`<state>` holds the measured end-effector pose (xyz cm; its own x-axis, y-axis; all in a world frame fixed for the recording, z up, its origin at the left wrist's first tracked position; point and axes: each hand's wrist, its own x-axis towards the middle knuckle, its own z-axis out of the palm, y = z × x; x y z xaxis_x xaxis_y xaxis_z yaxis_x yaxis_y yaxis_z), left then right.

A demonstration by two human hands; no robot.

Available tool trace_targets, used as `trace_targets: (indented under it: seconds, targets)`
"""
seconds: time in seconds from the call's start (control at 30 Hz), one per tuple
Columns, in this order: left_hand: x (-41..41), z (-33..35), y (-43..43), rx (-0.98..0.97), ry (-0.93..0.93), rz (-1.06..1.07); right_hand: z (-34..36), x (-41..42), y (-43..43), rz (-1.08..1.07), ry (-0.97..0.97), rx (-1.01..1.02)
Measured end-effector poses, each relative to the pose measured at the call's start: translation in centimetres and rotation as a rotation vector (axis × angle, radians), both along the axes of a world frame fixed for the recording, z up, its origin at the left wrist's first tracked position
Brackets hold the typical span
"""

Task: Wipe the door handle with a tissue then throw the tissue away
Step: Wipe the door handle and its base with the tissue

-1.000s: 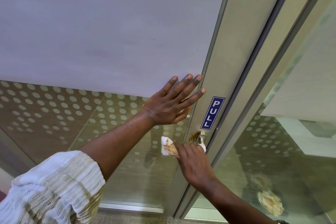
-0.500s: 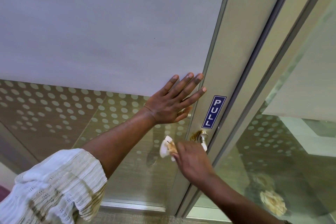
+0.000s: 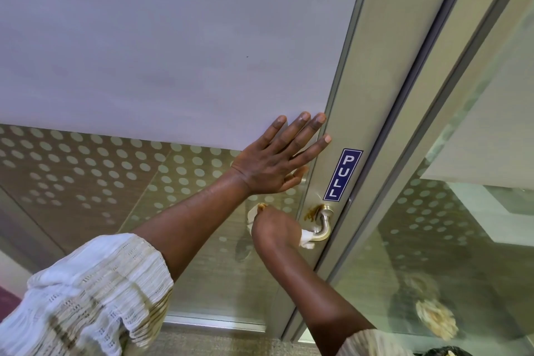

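Observation:
A silver lever door handle (image 3: 324, 228) sticks out from the metal door frame, with a brown smear (image 3: 312, 212) at its base. My right hand (image 3: 274, 230) is closed around a white tissue (image 3: 307, 238) wrapped on the handle's grip. One stained end of the tissue pokes out left of my fist, the other end shows at the handle's bend. My left hand (image 3: 278, 160) lies flat with fingers spread on the glass door, above the handle.
A blue PULL sticker (image 3: 342, 175) sits on the frame just above the handle. The glass door (image 3: 115, 182) has a frosted upper panel and a dotted band. A second glass panel (image 3: 462, 225) stands to the right.
My right hand has slid left along the handle with the tissue, uncovering the handle's bend and base. My left hand stays pressed on the door.

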<state>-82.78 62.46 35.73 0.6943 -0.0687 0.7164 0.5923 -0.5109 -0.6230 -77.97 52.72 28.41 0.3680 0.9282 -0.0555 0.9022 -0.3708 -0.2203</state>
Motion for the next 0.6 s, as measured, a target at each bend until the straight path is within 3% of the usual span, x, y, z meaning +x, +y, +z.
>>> trace_targets:
  seconds: [0.13, 0.23, 0.43, 0.5, 0.6]
  targets:
    - [-0.1, -0.2, 0.1, -0.013, 0.003, 0.002, -2.7, 2.4, -3.1, 0.421, -0.179, 0.506]
    - [-0.1, -0.2, 0.1, -0.019, 0.008, -0.006, -5.0, 5.2, -5.2, 0.579, -0.21, 0.5]
    - [-0.2, 0.0, 0.0, -0.028, 0.005, -0.026, -6.0, 12.8, -7.2, 0.68, -0.302, 0.562]
    - [-0.2, 0.0, -0.1, -0.028, 0.009, -0.023, -5.2, 12.0, -6.9, 0.652, -0.28, 0.548]
    - [-0.2, 0.0, -0.1, -0.026, 0.01, -0.02, -4.2, 7.5, -6.2, 0.448, -0.234, 0.515]
